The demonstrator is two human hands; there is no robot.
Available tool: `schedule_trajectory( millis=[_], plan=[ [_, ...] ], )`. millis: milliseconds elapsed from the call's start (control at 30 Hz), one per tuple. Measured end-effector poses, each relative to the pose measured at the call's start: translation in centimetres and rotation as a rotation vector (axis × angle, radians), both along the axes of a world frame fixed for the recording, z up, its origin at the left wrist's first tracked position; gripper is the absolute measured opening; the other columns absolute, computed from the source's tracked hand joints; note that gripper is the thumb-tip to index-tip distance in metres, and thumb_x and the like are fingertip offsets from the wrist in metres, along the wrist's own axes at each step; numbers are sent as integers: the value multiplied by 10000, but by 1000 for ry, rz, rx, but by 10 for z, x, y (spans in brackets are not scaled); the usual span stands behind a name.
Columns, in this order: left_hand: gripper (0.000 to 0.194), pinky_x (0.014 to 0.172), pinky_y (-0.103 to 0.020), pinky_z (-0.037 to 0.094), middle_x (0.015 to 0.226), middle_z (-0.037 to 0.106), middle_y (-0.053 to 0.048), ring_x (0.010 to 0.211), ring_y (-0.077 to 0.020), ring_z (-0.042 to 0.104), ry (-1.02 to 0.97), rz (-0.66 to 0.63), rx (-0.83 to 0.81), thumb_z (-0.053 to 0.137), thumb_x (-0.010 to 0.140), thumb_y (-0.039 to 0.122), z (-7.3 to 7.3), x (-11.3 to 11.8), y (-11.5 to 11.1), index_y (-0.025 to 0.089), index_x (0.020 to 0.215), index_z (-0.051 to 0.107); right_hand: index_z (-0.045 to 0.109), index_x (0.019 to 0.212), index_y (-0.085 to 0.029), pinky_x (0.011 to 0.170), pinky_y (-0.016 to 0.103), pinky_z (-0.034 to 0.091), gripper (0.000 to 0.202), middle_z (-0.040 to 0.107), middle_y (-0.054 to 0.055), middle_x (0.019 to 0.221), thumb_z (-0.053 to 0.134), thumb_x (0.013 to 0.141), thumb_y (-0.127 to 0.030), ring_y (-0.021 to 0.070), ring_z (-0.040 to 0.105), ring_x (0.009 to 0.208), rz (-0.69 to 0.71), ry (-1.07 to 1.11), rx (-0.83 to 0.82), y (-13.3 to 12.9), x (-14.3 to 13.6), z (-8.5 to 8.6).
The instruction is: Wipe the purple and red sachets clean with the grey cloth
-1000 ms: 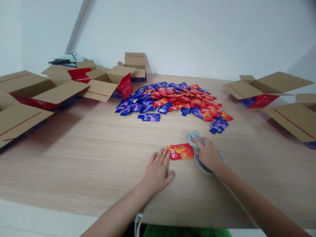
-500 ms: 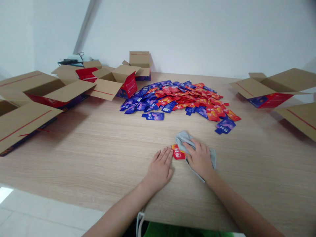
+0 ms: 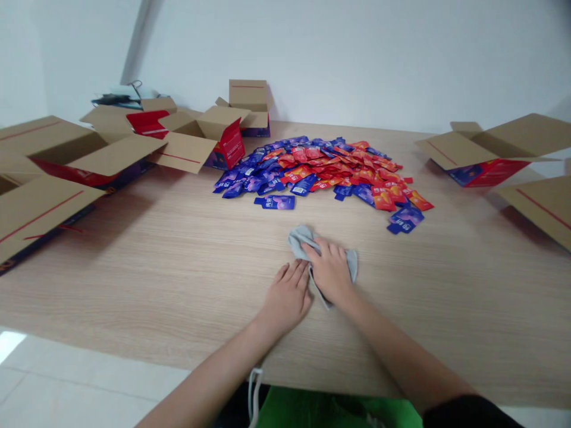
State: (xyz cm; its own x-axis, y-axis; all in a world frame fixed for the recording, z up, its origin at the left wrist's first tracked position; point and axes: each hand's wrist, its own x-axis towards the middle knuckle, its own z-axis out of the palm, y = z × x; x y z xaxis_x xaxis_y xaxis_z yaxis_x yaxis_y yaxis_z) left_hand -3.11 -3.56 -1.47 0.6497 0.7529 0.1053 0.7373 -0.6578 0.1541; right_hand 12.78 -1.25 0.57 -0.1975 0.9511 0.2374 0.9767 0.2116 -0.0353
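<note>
My right hand (image 3: 331, 270) presses a crumpled grey cloth (image 3: 352, 261) against the wooden tabletop, fingers bent over it. Close on its left, my left hand (image 3: 289, 297) lies flat with the fingers stretched out, their tips at the cloth's edge. The red sachet that showed between the hands earlier is covered now by the cloth and fingers. Beyond the hands spreads a heap of red and blue sachets (image 3: 321, 166). One blue sachet (image 3: 275, 203) lies apart at the heap's front left, and another blue sachet (image 3: 405, 219) at its front right.
Open cardboard boxes stand on both sides: a large box (image 3: 111, 156) and a smaller box (image 3: 229, 145) at left, another box (image 3: 488, 169) at right. Dark and pale items (image 3: 116, 98) sit behind the left boxes. A white wall (image 3: 357, 59) closes the table's back.
My right hand has slid the cloth left, over the red sachet and up to my left fingers. My left hand stays about where it was. The view has tilted slightly.
</note>
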Motion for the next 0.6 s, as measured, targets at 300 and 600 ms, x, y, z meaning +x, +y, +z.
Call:
schedule_trajectory(
  millis=[300, 600],
  plan=[
    [569, 1180, -431, 285, 1574, 356, -111, 1452, -244, 330, -45, 15, -21, 370, 961, 280, 1, 3, 1, 82, 1494, 371, 592, 1343, -257, 832, 389, 403, 481, 526, 147, 1289, 426, 906, -147, 278, 523, 1001, -399, -53, -25, -6, 105, -5],
    [506, 1168, -434, 317, 1552, 396, -118, 1442, -241, 353, -33, 23, 20, 394, 973, 311, 1, 2, 0, 106, 1429, 471, 562, 1355, -284, 897, 404, 375, 448, 512, 117, 1360, 455, 921, -245, 278, 487, 1075, -33, 38, 23, 16, 7, 8]
  ],
)
